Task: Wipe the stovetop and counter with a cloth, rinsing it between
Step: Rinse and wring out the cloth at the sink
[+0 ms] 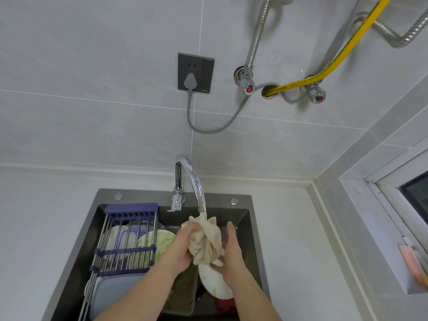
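The left hand (183,246) has its grip closed around the bunched cloth (206,242). The right hand (232,251) presses the cloth's other side with straight fingers. The cloth's long axis points up to the tap (193,179), above the sink (252,218), near its back edge.
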### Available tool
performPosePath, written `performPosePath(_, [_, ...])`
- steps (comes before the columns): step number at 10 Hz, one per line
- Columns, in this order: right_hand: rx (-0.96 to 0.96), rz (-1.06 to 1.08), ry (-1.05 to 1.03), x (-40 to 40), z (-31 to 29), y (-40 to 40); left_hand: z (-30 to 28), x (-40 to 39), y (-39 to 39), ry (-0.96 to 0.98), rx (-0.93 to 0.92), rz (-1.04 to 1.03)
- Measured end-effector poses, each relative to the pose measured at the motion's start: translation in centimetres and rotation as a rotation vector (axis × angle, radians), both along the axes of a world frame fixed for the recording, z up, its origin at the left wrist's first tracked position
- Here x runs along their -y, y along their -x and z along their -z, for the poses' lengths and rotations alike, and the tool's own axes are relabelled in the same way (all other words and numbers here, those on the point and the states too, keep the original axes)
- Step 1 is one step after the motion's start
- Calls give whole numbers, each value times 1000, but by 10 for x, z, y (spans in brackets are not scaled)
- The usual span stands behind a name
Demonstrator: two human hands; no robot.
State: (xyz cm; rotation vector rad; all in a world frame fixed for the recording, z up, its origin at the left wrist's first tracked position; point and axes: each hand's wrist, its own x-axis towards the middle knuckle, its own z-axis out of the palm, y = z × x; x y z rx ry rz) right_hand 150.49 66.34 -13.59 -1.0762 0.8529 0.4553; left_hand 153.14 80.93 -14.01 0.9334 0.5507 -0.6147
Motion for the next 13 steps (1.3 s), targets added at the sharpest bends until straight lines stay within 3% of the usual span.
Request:
performPosePath(1, [-102, 17, -306, -10, 14, -14, -6, -1, 0, -88, 97, 99])
performPosePath(2, [-79, -7, -53, -16, 36, -24, -6, -12, -8, -290, 142, 118])
performPosePath(3, [-49, -99, 190, -14, 37, -13, 10, -32, -26, -585, 77, -190])
performPosePath(4, [93, -130, 336, -11, 38, -7, 15, -44, -40, -780, 174, -15])
performPosePath(6, [131, -97, 434, -5, 36, -2, 21, -42, -41, -1169, 372, 330])
performPosePath(8, [129, -178, 525, -10, 30, -4, 16, -36, -40, -1315, 448, 542])
performPosePath(9, [203, -247, 643, -15, 25, -8, 23, -36, -33, -1206, 356, 249])
performPosePath(10, [343, -338, 709, -18, 17, -11, 14, -23, -16, -750, 58, -25])
performPosePath(11, [483, -407, 703, -17, 1, -12, 4, -11, -2, -289, -244, 174])
performPosePath(12, [563, -440, 628, -10, -7, -9, 13, -12, -8, -32, -189, 203])
performPosePath(13, [535, -503, 508, 4, -7, -6, 15, -14, -21, -62, -103, 183])
